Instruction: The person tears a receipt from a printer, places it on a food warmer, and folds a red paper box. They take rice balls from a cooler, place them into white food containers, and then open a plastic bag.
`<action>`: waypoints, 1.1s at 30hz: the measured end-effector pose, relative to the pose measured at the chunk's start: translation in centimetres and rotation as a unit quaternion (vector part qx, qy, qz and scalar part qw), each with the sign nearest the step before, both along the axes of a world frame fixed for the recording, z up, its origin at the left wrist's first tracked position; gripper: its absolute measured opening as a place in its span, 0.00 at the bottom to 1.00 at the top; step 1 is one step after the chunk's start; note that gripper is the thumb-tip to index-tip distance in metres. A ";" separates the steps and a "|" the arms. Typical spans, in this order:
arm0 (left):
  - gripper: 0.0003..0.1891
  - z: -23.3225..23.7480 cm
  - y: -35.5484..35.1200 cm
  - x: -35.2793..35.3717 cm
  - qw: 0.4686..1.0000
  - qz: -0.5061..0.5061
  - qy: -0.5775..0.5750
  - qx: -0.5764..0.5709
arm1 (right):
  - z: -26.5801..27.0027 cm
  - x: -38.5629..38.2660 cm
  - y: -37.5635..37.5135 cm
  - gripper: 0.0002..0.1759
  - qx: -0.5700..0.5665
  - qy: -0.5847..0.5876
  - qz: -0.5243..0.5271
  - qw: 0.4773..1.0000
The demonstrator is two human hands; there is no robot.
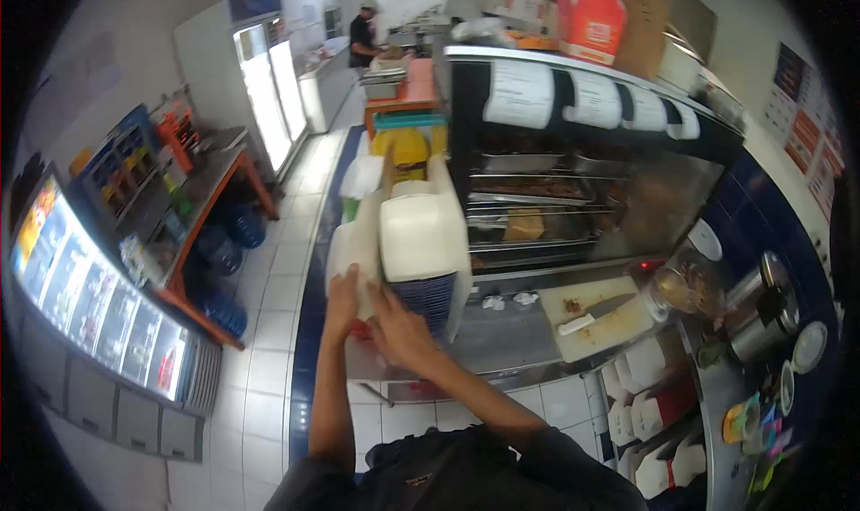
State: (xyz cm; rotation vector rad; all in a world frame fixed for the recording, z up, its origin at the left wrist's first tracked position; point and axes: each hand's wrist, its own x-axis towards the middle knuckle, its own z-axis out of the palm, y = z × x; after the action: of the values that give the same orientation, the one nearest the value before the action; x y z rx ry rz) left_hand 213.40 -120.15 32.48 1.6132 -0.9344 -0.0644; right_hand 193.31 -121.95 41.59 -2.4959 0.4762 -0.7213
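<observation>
A tall stack of nested white takeaway boxes stands on the counter, its lower layers showing dark blue edges. To its left is a pale takeaway box, partly hidden by an upright pale panel. My left hand has its fingers bent over the near edge of that box. Close beside it, my right hand reaches across in front of the stack, fingertips at the same pale edge. Something red shows between the hands, too covered to make out.
Right of the stack stands a glass-fronted food cabinet. A knife lies on a cutting board before it. More boxes fill a lower shelf. Tiled floor runs along the left, past a drinks fridge. Another person works far back.
</observation>
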 end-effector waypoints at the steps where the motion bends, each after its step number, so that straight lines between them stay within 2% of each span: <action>1: 0.25 4.3 1.1 -2.6 0.993 0.018 0.109 0.051 | 0.6 -0.1 0.0 0.39 0.019 0.033 0.002 0.999; 2: 0.27 1.7 0.5 0.2 0.995 -0.019 0.062 0.076 | 0.3 0.0 -0.2 0.39 0.017 0.027 -0.023 0.999; 3: 0.28 0.9 0.0 0.7 0.976 -0.069 0.205 -0.006 | -0.3 0.3 -0.1 0.40 -0.002 0.002 -0.019 1.000; 4: 0.29 6.4 1.5 -3.1 0.969 -0.070 0.236 0.010 | -0.8 0.5 -0.1 0.41 -0.020 -0.024 -0.012 0.999; 6: 0.28 4.3 1.1 -1.7 0.962 -0.037 0.272 -0.006 | -1.4 0.9 -0.2 0.42 -0.034 -0.045 -0.035 0.998; 8: 0.27 4.4 1.1 -1.8 0.960 -0.058 0.275 -0.013 | -1.5 1.4 -0.3 0.43 -0.048 -0.064 -0.049 0.996; 10: 0.27 5.4 1.1 -2.5 0.957 -0.072 0.280 -0.023 | -1.2 2.1 -0.3 0.44 -0.038 -0.051 -0.063 0.996; 11: 0.26 5.8 1.2 -3.0 0.958 -0.069 0.277 -0.026 | -1.1 2.5 -0.1 0.43 -0.094 -0.095 -0.101 0.986; 13: 0.25 8.5 1.7 -5.6 0.953 -0.067 0.291 -0.048 | -0.3 3.2 -0.2 0.42 -0.109 -0.068 -0.118 0.985; 14: 0.25 8.2 1.6 -5.3 0.954 -0.071 0.288 -0.048 | 0.1 3.6 -0.4 0.40 -0.124 -0.039 -0.130 0.983; 16: 0.25 7.8 1.7 -4.5 0.989 -0.008 0.145 0.033 | -0.3 4.8 -0.9 0.39 -0.127 -0.046 -0.154 0.979; 18: 0.26 7.9 1.7 -4.4 0.986 -0.045 0.159 0.022 | -0.8 5.7 -1.4 0.39 -0.131 -0.052 -0.178 0.974; 20: 0.27 7.4 1.4 -3.7 0.981 -0.081 0.175 0.009 | -1.5 6.5 -1.8 0.43 -0.134 -0.040 -0.171 0.975; 22: 0.24 5.5 0.6 -1.9 0.995 -0.026 0.093 0.021 | -1.4 6.4 -1.8 0.42 -0.136 -0.039 -0.168 0.976; 25: 0.24 5.2 0.7 -1.1 0.997 -0.043 0.036 0.043 | -1.1 6.0 -1.5 0.40 -0.125 -0.049 -0.154 0.979; 29: 0.24 5.0 1.2 -0.9 0.999 -0.026 0.022 0.033 | -1.4 6.5 -1.8 0.35 -0.112 -0.028 -0.179 0.977; 31: 0.24 5.4 1.7 -1.2 1.000 0.014 0.027 -0.002 | -1.4 6.7 -1.8 0.33 -0.116 -0.021 -0.187 0.975; 33: 0.24 6.8 2.4 -2.1 0.999 0.008 0.039 0.020 | -1.8 7.1 -1.8 0.31 -0.120 -0.013 -0.194 0.974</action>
State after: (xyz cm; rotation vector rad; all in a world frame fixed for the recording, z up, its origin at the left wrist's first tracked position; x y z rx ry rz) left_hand 211.28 -117.72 39.29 1.6432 -0.8647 -0.1337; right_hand 200.45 -123.73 39.76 -2.6387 0.9338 -1.0115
